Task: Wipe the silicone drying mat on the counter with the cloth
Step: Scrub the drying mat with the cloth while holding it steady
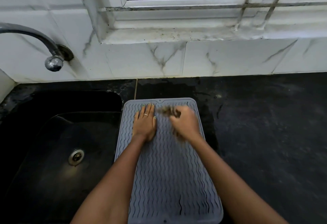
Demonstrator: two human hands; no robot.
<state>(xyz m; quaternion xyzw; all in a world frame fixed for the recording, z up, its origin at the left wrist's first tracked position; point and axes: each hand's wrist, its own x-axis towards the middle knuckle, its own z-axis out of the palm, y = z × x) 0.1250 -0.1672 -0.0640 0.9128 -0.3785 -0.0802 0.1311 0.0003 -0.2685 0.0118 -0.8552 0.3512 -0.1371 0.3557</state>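
A grey silicone drying mat (168,167) with wavy ridges lies on the black counter, just right of the sink. My left hand (145,122) rests flat on the mat's far left part, fingers spread, a ring on one finger. My right hand (184,122) is on the mat's far right part, blurred by motion, closed around a dark brownish cloth (167,112). The cloth sticks out past the fingers toward the left hand and is mostly hidden under the right hand.
A black sink (58,145) with a metal drain (76,156) sits left of the mat. A curved metal tap (53,60) comes off the tiled wall above it. Black counter (265,126) stretches right. A window ledge (177,34) runs behind.
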